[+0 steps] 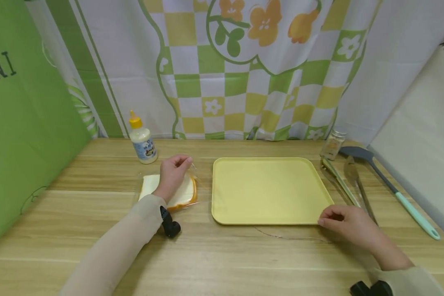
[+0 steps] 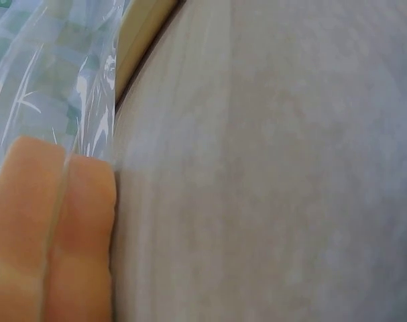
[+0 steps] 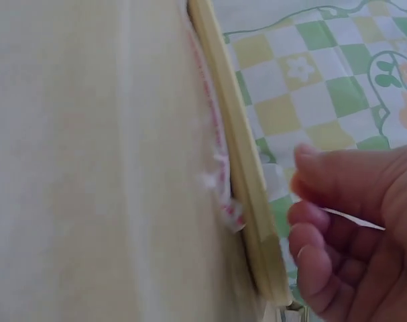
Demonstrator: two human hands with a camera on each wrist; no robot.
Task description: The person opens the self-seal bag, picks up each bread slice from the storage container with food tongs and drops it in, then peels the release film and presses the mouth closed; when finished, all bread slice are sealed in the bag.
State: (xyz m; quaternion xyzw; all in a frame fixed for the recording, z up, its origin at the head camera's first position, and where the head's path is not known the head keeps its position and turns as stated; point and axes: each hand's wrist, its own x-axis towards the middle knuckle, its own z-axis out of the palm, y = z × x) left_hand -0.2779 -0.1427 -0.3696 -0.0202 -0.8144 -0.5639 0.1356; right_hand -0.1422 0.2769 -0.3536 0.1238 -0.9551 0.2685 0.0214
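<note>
Sliced white bread [image 1: 186,191] with a brown crust lies in a clear plastic bag [image 2: 49,80] on the table. My left hand [image 1: 172,174] is over it and pinches the bag's film between thumb and finger. The left wrist view shows the crust of two bread slices [image 2: 29,221] side by side, but not the hand. My right hand [image 1: 349,224] hovers by the near right corner of a yellow tray [image 1: 270,191], fingers loosely curled, holding nothing. A thin strip with red marks [image 3: 216,134] lies along the tray's near edge.
A squeeze bottle with a yellow cap [image 1: 144,144] stands behind the bread. Right of the tray are a glass shaker jar [image 1: 333,144], green-handled tongs [image 1: 340,181], a metal utensil [image 1: 357,185] and a dark spatula with a mint handle [image 1: 416,213]. Cloth hangs along the back and sides.
</note>
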